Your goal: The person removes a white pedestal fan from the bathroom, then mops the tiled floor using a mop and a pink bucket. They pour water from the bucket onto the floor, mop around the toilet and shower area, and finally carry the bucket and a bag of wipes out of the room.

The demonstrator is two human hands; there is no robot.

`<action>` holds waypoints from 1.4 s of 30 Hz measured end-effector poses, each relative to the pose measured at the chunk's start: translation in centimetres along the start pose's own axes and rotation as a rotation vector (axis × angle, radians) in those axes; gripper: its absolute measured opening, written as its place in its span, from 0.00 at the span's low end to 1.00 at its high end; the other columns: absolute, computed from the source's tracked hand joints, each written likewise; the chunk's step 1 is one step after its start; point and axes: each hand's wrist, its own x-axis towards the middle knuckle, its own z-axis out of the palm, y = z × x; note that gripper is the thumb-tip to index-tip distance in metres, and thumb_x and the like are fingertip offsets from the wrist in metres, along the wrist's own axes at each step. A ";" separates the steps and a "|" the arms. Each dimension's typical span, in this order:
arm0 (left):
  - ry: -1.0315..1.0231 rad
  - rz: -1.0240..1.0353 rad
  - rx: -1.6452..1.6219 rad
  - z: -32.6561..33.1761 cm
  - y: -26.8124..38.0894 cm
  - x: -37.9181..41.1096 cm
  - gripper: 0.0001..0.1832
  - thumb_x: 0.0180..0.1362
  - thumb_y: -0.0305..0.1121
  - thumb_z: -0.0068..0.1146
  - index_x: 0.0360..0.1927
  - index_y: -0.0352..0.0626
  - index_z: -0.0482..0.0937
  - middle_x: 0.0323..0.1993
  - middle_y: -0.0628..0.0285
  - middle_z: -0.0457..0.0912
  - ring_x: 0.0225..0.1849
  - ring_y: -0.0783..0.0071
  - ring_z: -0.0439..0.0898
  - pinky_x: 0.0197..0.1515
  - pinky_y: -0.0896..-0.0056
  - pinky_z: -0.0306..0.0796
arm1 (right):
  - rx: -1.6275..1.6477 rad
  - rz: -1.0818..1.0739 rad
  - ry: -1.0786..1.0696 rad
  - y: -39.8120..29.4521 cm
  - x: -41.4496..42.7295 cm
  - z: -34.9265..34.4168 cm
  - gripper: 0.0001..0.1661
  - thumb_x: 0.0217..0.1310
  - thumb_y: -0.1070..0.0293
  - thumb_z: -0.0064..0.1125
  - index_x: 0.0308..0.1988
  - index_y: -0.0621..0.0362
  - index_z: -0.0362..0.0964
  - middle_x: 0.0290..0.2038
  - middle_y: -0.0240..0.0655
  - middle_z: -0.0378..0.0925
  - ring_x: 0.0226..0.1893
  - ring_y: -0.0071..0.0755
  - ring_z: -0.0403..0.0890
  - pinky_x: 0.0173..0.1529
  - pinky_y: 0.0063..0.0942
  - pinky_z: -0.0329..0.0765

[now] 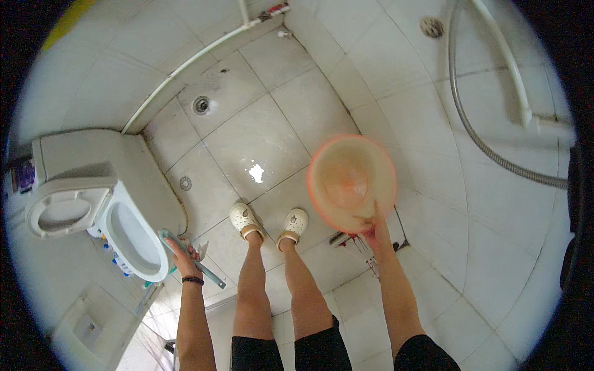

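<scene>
My left hand (pixel 185 263) is closed around a long grey-green plastic handle (pixel 212 274) with a hanging hole at its lower end. Its other end lies beside the rim of the toilet bowl (pixel 134 239), and what kind of tool it is cannot be made out. At the right, my right hand (pixel 371 228) grips the rim of a translucent pinkish-orange plastic basin (pixel 348 181). The basin is tilted so that its round inside faces me, and its edge is blurred. I see no water in it for certain. The toilet seat (pixel 65 211) is raised.
Wet light tiles (pixel 256 171) shine before my cream clogs (pixel 243 220). Two floor drains, one round and open (pixel 201 105), lie ahead. A metal shower hose (pixel 492 153) hangs along the right wall. A squeegee or mop head (pixel 341 239) and red-and-white items lie under the basin.
</scene>
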 end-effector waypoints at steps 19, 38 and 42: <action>0.219 -0.185 -0.132 -11.1 -3.8 1.7 0.34 0.45 0.68 0.44 0.30 0.42 0.66 0.14 0.70 0.61 0.13 0.82 0.59 0.15 0.81 0.54 | -0.174 0.088 -0.173 0.0 -3.7 1.9 0.42 0.48 0.77 0.40 0.63 0.43 0.38 0.31 0.36 0.73 0.24 0.23 0.71 0.30 0.21 0.72; 0.360 -0.353 -0.255 -19.0 -7.2 2.8 0.32 0.45 0.67 0.46 0.29 0.43 0.65 0.15 0.69 0.62 0.13 0.82 0.59 0.15 0.81 0.54 | -0.576 0.489 -0.320 7.7 -2.3 19.7 0.07 0.44 0.75 0.50 0.30 0.61 0.68 0.27 0.38 0.73 0.24 0.27 0.74 0.23 0.25 0.70; 0.449 -0.456 -0.282 -21.1 -9.3 2.3 0.32 0.46 0.66 0.46 0.31 0.43 0.65 0.15 0.68 0.62 0.13 0.80 0.60 0.15 0.80 0.56 | -0.581 0.555 -0.221 13.1 -3.9 29.2 0.06 0.45 0.73 0.50 0.29 0.61 0.67 0.26 0.37 0.70 0.22 0.30 0.72 0.22 0.28 0.70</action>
